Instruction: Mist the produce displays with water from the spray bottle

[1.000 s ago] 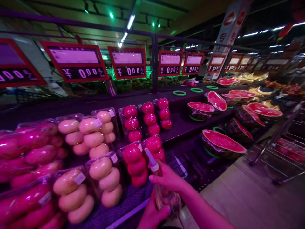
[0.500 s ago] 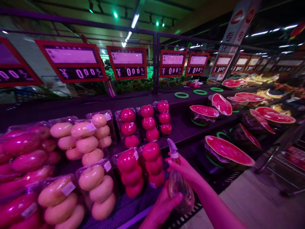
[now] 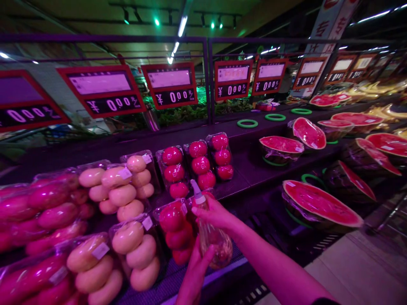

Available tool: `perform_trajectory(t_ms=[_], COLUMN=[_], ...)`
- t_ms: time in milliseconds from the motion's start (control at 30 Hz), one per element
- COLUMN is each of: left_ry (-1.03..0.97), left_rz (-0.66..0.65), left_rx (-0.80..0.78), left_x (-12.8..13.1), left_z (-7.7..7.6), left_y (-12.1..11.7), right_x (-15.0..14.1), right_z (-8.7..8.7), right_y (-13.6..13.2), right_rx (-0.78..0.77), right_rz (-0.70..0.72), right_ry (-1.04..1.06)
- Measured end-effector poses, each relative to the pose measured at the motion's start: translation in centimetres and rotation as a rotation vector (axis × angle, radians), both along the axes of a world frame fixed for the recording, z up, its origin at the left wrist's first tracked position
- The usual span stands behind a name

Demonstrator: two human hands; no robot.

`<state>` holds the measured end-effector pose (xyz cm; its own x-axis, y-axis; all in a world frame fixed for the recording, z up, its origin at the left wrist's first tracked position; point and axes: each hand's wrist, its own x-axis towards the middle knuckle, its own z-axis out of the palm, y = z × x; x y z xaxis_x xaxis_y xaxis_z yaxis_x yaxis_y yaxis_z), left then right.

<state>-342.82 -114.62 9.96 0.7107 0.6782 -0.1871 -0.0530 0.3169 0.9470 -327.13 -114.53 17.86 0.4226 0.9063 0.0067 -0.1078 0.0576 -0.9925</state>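
The clear plastic spray bottle (image 3: 210, 237) is the spot to look from. Just to its left, a stack of round red tomatoes in a clear plastic pack (image 3: 173, 228) is in the way, so a hand can't get by there. Behind the bottle, more red tomatoes in clear plastic packs (image 3: 200, 165) block the path. To its right, there is open room over the dark metal shelf (image 3: 251, 176), up to a big cut red watermelon half (image 3: 321, 203). The person's bare right arm (image 3: 273, 264) lies low on that side, and the left hand (image 3: 194, 271) is right under the bottle.
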Motion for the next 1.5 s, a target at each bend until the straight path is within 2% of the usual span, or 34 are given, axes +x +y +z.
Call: perform_trajectory(t_ms=[200,300,367,467,600,700,767,867,967,1067,1167,1267,1367,1500], left_ry=[-0.030,-0.038,-0.054,-0.075,-0.104,-0.121,-0.116,-0.095,-0.093,-0.101,-0.098,-0.062,0.011,0.120], left_rz=[-0.234,-0.290,-0.281,-0.186,-0.018,0.079,0.097,0.057,-0.036,-0.159,-0.289,-0.413,-0.561,-0.820], left_rx=[0.033,0.022,0.015,-0.003,-0.080,-0.136,-0.136,-0.092,-0.031,-0.031,-0.048,-0.005,0.059,0.064], left_x=[5.8,7.6,8.0,7.2,5.3,4.1,3.7,4.2,5.9,8.3,10.6,11.6,10.7,7.8], left_z=[1.3,1.5,1.5,1.6,1.7,2.2,2.9,4.5,5.8,6.1,5.2,3.8,2.3,1.6], left_y=[-0.5,-1.1,-1.4,-1.3,-0.3,0.9,1.7,2.6,2.7,1.9,0.4,-1.6,-3.7,-5.2], right_x=[5.0,6.6,6.8,6.3,4.6,3.4,3.0,3.6,5.4,7.5,9.0,9.4,8.4,5.4], right_z=[0.5,1.5,2.1,2.6,3.0,3.6,4.1,4.5,4.6,4.8,4.8,4.1,2.1,-2.5], right_y=[-4.6,-6.2,-6.2,-4.4,-0.1,2.9,4.1,4.3,2.6,-0.5,-4.2,-8.0,-11.5,-15.2], right_rx=[-0.098,-0.124,-0.119,-0.078,-0.011,0.021,0.043,0.072,0.072,0.056,0.046,0.031,-0.002,-0.055], right_rz=[-0.232,-0.266,-0.248,-0.141,0.034,0.128,0.156,0.095,-0.038,-0.159,-0.243,-0.321,-0.352,-0.320], right_ry=[0.103,0.112,0.109,0.048,-0.168,-0.192,-0.190,-0.168,-0.129,-0.069,-0.006,0.046,0.100,0.183])
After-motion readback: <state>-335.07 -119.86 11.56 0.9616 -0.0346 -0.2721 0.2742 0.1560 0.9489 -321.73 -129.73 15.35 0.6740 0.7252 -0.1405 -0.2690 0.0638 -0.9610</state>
